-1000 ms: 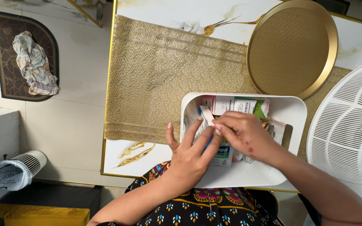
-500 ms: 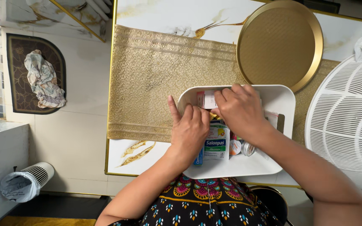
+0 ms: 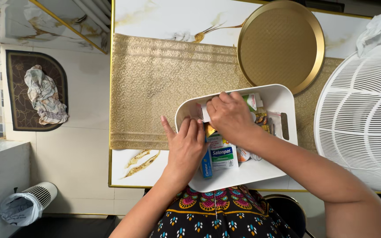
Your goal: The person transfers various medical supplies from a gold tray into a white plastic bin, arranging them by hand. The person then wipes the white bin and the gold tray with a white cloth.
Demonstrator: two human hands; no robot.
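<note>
A white plastic bin [image 3: 283, 94] sits at the near edge of the table, packed with medicine boxes and small packets. My right hand [image 3: 228, 117] reaches into its far left part and grips a long white-and-green box [image 3: 253, 101] that lies along the far wall. My left hand [image 3: 185, 145] rests over the bin's left wall, fingers curled inside, thumb outside on the gold runner. Just right of that hand stand a green-and-white box [image 3: 222, 155] and a narrow blue box [image 3: 207, 165]. Small round tins [image 3: 243, 155] lie beside them.
A gold woven runner [image 3: 164, 83] crosses the marble table. A round gold tray [image 3: 281, 44] lies behind the bin. A white fan grille [image 3: 362, 114] fills the right side, with a crumpled tissue [image 3: 373, 28] above it. On the floor: a rag [image 3: 42, 94], a lined wastebasket [image 3: 25, 205].
The bin has shifted a little left and toward me in view. My right hand moved from the bin's middle to the far wall and closed on the long box; my left hand followed.
</note>
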